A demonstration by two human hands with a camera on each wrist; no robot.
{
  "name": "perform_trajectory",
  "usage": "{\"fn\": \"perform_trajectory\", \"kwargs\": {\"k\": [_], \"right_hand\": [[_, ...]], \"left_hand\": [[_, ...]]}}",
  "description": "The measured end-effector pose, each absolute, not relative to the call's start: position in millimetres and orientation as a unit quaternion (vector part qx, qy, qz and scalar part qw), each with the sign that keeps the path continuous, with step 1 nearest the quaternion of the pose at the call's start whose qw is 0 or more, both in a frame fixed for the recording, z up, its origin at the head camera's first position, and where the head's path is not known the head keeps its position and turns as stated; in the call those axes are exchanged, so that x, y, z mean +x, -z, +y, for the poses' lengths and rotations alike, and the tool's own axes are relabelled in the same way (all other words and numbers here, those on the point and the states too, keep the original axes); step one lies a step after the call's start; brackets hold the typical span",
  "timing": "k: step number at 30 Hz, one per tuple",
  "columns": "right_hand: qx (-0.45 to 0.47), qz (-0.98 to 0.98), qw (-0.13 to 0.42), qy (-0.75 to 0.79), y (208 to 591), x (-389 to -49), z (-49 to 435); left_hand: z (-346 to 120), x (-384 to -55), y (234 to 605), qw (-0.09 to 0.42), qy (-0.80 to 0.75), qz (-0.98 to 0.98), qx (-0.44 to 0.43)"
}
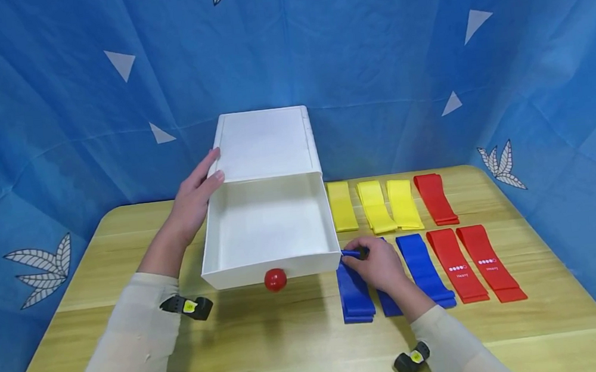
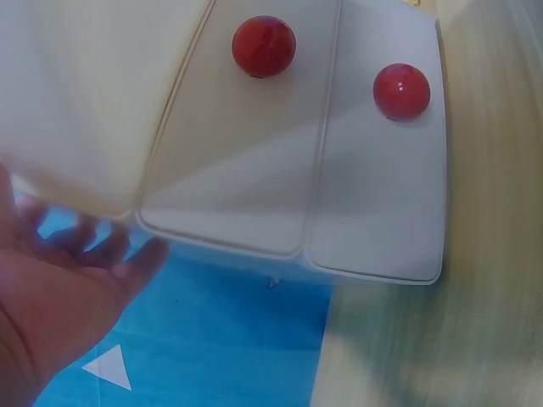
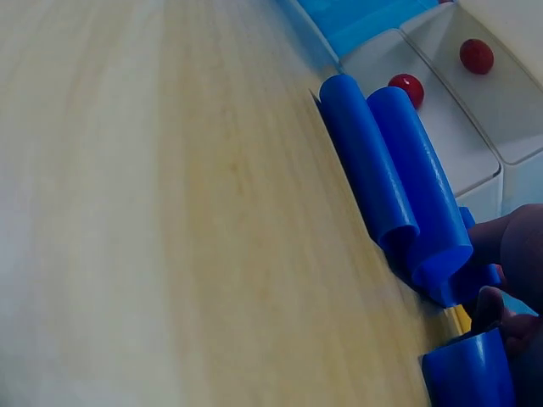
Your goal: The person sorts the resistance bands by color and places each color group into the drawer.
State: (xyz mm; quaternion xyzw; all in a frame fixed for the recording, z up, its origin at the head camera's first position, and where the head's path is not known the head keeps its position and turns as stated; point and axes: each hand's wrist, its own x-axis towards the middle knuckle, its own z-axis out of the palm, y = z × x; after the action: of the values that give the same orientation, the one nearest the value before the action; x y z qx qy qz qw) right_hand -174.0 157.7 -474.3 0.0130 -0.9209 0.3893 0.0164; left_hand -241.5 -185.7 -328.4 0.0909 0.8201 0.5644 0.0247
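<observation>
A white drawer unit (image 1: 267, 144) stands at the back of the table, its top drawer (image 1: 271, 269) pulled out with nothing inside. My left hand (image 1: 194, 199) lies along the unit's left side, fingers extended; the left wrist view also has this hand (image 2: 64, 297) beside the drawers. Right of the open drawer, my right hand (image 1: 378, 262) pinches the far end of a folded blue resistance band (image 1: 356, 294) between thumb and fingers. In the right wrist view, the blue band (image 3: 416, 170) shows rolled edges close to the fingers. A second blue band (image 1: 390, 303) lies partly hidden under the right hand.
Another blue band (image 1: 426, 269) lies farther right. Yellow bands (image 1: 342, 206) lie behind in a row, ending with a red band (image 1: 436, 199). Two red bands (image 1: 459, 266) marked Heavy lie in front. Red knobs (image 2: 401, 91) stick out from the drawer fronts. A blue curtain (image 1: 371, 53) hangs behind.
</observation>
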Motion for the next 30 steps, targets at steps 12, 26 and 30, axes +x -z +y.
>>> {"fn": "perform_trajectory", "kwargs": {"k": [12, 26, 30], "right_hand": [[0.022, -0.905, 0.011, -0.425, 471, -172, 158], [0.025, -0.880, 0.023, -0.474, 459, -165, 163], [0.027, -0.878, 0.034, -0.477, 455, -163, 165]], "left_hand": [[-186, -242, 330, 0.023, -0.570, 0.816, 0.094], [-186, -242, 330, 0.022, -0.572, 0.814, 0.096], [-186, -242, 329, 0.022, -0.571, 0.815, 0.095]]}}
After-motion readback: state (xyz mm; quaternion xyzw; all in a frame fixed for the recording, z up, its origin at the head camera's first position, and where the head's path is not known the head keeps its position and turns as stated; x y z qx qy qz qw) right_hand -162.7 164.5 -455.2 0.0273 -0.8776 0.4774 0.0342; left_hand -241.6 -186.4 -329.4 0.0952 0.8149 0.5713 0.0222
